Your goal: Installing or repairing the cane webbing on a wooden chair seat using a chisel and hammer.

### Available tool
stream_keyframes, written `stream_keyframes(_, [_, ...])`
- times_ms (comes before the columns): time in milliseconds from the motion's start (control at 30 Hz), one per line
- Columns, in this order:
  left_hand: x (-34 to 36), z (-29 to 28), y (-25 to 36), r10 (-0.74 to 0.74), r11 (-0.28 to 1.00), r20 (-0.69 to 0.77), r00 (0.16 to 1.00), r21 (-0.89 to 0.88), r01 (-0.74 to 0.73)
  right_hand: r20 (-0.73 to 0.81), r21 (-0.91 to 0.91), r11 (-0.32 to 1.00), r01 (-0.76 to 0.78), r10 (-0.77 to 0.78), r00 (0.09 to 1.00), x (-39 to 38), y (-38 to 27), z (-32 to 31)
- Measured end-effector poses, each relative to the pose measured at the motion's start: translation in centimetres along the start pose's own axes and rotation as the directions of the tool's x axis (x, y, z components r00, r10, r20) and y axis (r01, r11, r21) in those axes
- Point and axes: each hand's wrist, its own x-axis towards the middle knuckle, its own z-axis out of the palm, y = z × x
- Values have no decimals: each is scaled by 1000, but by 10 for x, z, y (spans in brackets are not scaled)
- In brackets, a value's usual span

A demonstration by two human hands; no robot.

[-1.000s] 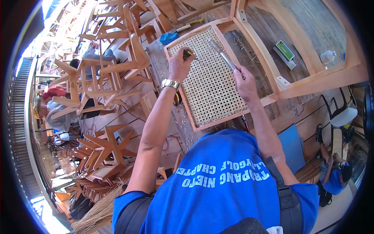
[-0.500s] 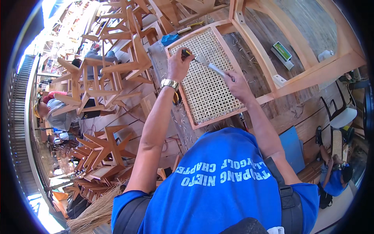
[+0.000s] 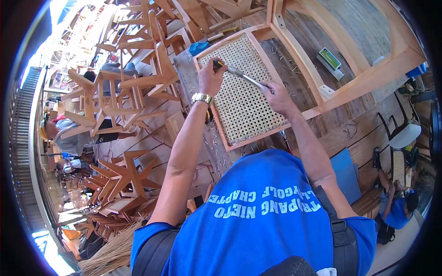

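Note:
My left hand (image 3: 212, 78), with a metal-banded watch on its wrist, is closed round the black-and-yellow handle of a tool that looks like a chisel (image 3: 218, 64). My right hand (image 3: 279, 98) grips a slim grey metal bar (image 3: 252, 81), whose exact kind I cannot make out. The bar's far end meets or overlaps the chisel's blade; where one stops and the other starts is unclear. Both hands are above a woven cane panel (image 3: 246, 108), set in a light wooden frame (image 3: 271, 69) lying on the work surface.
Larger wooden frame parts (image 3: 299, 60) adjoin at the right, with a green-and-white box (image 3: 329, 60) between them. Cane scraps litter the boards. A blue bag or cloth (image 3: 198, 48) lies at the panel's far corner. Wooden chair frames (image 3: 103, 99) crowd the left; a person in blue (image 3: 398, 211) is at far right.
The bar in my right hand has swung from broad side to narrow edge, and that hand has shifted slightly. My left hand stays nearly in place, still gripping the chisel.

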Motion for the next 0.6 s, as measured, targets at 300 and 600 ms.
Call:
stream_keyframes(300, [-10, 2, 6, -28, 999, 41, 999, 29, 26, -112, 116, 993, -20, 33, 993, -9, -3, 4])
stream_keyframes(600, [-12, -6, 20, -30, 999, 43, 999, 41, 28, -286, 196, 980, 14, 44, 957, -23, -6, 5])
